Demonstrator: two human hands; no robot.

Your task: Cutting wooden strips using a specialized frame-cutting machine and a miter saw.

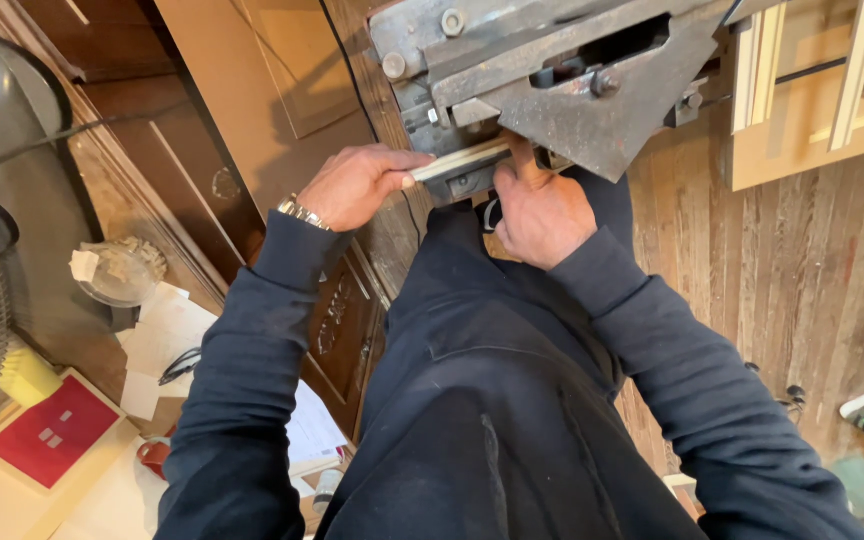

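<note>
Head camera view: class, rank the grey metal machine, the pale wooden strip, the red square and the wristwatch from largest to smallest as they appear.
1. Grey metal machine
2. Red square
3. Pale wooden strip, partly hidden by the left hand and right hand
4. Wristwatch

The strip and watch look close in size, so that order is unsure.
</note>
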